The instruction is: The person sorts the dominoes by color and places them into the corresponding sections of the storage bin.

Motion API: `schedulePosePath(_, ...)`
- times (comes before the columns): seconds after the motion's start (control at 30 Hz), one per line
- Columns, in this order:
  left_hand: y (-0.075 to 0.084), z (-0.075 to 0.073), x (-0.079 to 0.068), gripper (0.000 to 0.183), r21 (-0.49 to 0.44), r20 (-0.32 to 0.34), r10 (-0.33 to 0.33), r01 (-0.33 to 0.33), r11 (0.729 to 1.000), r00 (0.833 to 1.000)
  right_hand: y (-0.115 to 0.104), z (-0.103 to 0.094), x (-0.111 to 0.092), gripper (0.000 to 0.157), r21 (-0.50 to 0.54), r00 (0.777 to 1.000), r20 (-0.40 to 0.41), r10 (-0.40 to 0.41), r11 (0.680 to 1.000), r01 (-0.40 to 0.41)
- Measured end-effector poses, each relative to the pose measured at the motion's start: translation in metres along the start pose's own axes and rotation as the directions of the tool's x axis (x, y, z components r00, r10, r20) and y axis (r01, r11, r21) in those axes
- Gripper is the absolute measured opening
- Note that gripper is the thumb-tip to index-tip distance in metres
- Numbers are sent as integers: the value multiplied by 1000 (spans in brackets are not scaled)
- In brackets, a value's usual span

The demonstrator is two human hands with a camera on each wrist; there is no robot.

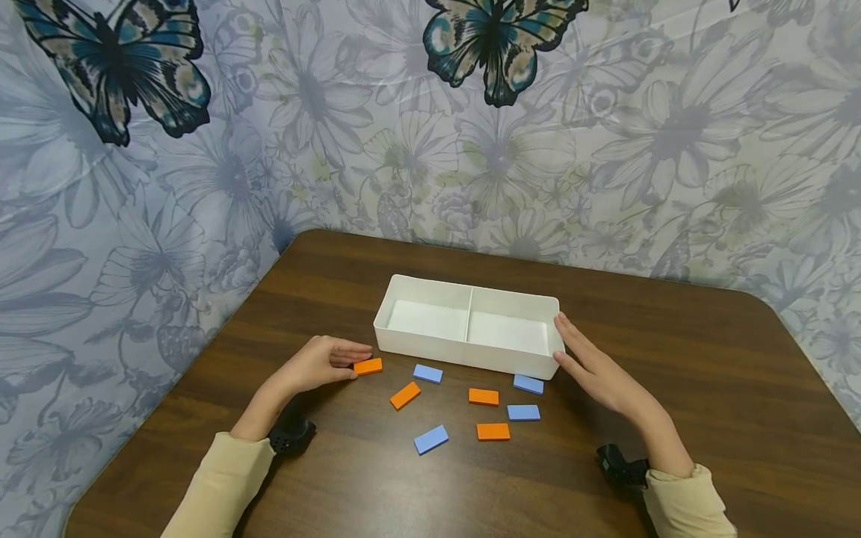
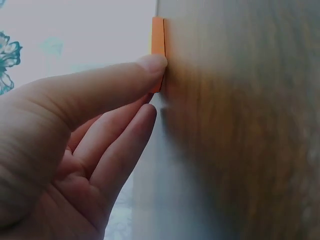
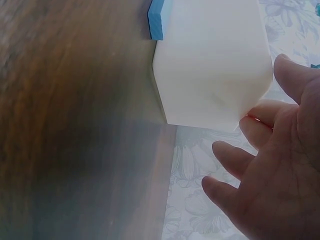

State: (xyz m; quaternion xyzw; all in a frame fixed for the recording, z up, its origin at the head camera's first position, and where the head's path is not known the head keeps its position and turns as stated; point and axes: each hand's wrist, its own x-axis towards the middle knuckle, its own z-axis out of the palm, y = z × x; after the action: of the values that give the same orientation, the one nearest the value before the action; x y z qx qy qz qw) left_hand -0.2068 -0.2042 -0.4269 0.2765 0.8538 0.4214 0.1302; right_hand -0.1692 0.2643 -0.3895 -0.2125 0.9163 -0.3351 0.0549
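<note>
Here, one orange block lies at the fingertips of the left hand, pinched between thumb and fingers with only its thickness separating them. The right hand has its fingers extended and slightly apart, touching the end of a white two-compartment box. Between the two hands' fingers, three other orange blocks and four blue blocks lie on the table.
</note>
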Motion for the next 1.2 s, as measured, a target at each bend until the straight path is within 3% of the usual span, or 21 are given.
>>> schedulePosePath(0.4,-1,0,2,40,-21,-12,3,-4,1000,1000,1,-1,0,65,-1,1000,2,-4,1000,4)
schedulePosePath(1.2,3,0,0,43,-155,-33,8,-14,988,999,4,-1,0,62,21,1000,-1,-20,1000,20)
